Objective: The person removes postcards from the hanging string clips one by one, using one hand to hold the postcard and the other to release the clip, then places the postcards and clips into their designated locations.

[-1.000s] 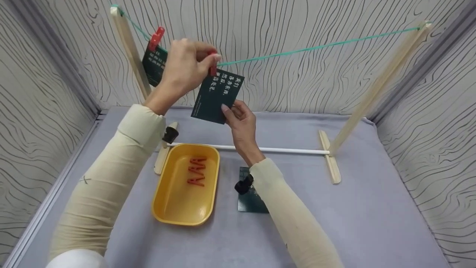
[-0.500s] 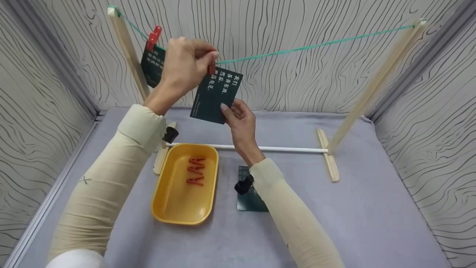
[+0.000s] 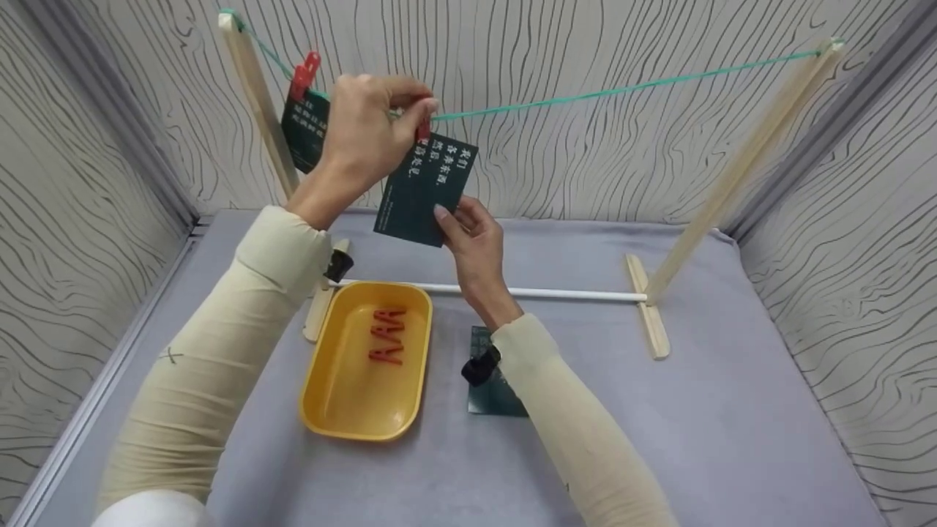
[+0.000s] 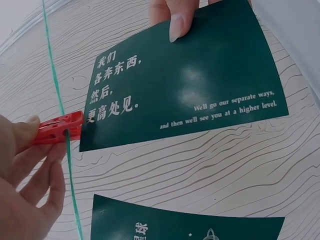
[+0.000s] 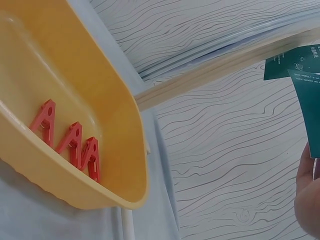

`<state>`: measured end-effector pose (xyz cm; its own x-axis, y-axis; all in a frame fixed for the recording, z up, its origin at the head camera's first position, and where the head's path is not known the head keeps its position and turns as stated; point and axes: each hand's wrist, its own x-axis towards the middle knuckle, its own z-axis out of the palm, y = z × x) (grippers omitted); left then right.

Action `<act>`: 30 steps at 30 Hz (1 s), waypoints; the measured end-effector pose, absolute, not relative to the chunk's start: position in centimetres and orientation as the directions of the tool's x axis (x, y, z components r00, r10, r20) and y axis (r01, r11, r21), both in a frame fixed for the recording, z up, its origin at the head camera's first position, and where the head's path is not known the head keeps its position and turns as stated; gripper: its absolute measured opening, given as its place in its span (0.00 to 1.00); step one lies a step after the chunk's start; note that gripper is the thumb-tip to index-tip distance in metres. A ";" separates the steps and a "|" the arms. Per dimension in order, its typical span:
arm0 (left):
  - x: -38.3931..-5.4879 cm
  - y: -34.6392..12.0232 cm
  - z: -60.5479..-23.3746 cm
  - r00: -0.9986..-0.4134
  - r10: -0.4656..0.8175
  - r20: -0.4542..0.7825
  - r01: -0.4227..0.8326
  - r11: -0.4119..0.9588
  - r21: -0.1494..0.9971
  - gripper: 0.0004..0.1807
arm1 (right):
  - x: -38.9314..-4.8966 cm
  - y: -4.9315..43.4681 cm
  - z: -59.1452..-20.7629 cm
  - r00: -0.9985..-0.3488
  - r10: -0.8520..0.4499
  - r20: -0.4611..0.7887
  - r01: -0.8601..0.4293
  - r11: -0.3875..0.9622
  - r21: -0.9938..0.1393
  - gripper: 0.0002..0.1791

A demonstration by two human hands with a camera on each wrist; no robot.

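Left hand (image 3: 362, 135) pinching the red plastic clothespin (image 4: 57, 129) at the thin green cord (image 3: 585, 97); right hand (image 3: 477, 245) gripping the dark-green rectangular card (image 3: 424, 194), one corner right at the clothespin's tip. Steady now: that corner should sit deep before the pinch eases.

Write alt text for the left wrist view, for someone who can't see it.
A person's left hand pinches a red plastic clothespin at the edge of a dark green rectangular card printed with white Chinese and English text, which the right hand holds. A thin green cord meets the clothespin; part of another dark green card shows below, before a wavy-lined wall.
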<state>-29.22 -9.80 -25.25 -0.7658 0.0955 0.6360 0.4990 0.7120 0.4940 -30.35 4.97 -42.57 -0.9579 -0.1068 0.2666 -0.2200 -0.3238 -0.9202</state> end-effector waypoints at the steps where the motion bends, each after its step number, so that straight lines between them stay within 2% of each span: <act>1: -29.2 -9.8 -25.3 -0.761 0.097 0.641 0.504 0.711 0.491 0.12 | -30.3 5.0 -42.6 -0.960 -0.106 0.260 -0.214 -0.323 -0.922 0.16; 17: -29.3 -9.8 -25.9 -0.669 0.086 0.738 0.571 0.696 0.436 0.13 | -29.8 5.5 -42.9 -0.971 -0.087 0.225 -0.185 -0.332 -0.925 0.16; 30: -28.9 -10.1 -26.4 -0.539 0.123 0.833 0.640 0.703 0.311 0.15 | -29.3 6.7 -43.5 -0.984 -0.059 0.168 -0.139 -0.333 -0.933 0.15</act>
